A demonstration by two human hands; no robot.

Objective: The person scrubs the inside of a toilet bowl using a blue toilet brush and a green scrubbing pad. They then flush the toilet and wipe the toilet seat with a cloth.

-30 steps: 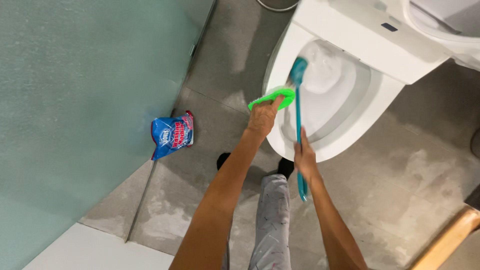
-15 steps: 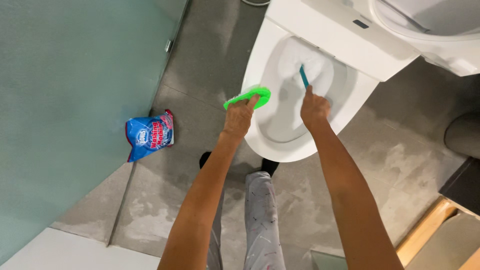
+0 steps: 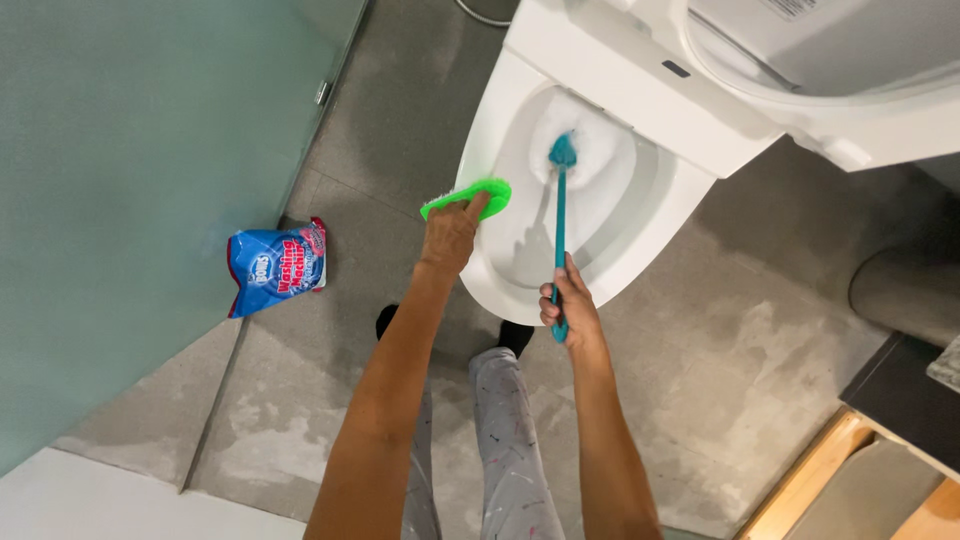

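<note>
Presently: teal toilet brush [image 3: 559,215], light and stiff, best gripped low on its handle, held in closed right hand [image 3: 567,305], bristles in white toilet bowl [image 3: 500,290]; left hand [image 3: 450,232] pinching soft, probably slippery green scrubber [image 3: 468,196] on rim.

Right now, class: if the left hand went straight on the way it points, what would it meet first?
Probably the white toilet bowl's rim: the left hand presses a green scrubber there already. Depth unclear.
</note>
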